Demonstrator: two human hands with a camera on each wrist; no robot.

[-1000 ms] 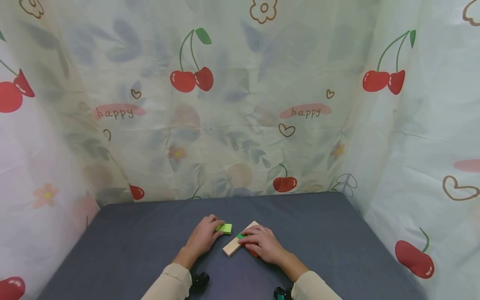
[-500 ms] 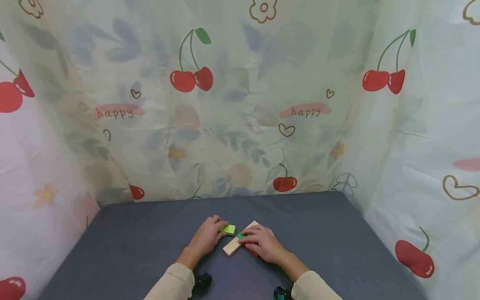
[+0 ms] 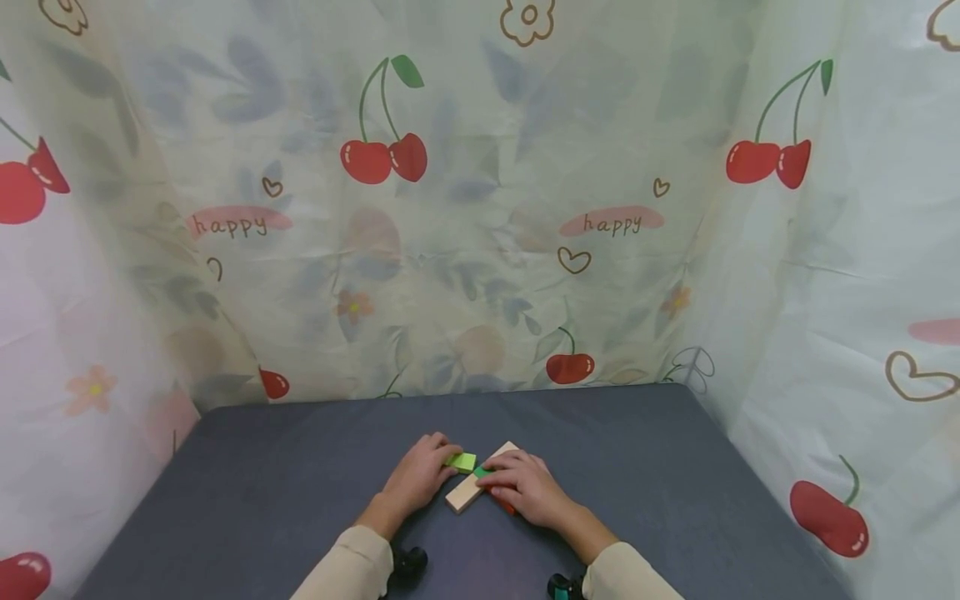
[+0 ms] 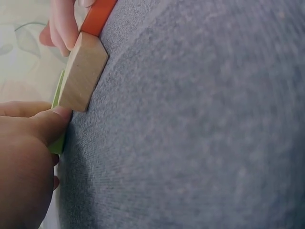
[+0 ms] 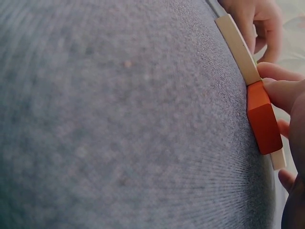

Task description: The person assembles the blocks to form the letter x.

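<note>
My left hand [image 3: 420, 471] pinches a light green block [image 3: 467, 462] between thumb and fingers, its free end close to the left side of a laid-out group of blocks. In the left wrist view, the light green block [image 4: 58, 143] stands beside the end of a plain wooden block [image 4: 85, 71]. My right hand [image 3: 528, 487] holds the darker green block [image 3: 481, 472] at the group's middle, its fingers partly covering it. Beneath that hand lies an orange-red block [image 5: 264, 126], meeting the wooden block [image 5: 238, 47]. A second wooden block [image 3: 510, 446] reaches away on the far side.
The blocks lie on a dark grey cloth-covered table [image 3: 300, 483]. A pale curtain [image 3: 480, 250] with cherry prints surrounds its back and sides. Black wrist devices sit below both hands, next to the cream sleeves [image 3: 345, 567].
The left hand has slid right with the light green block, narrowing the gap to the other blocks. The right hand and the blocks under it have stayed put.
</note>
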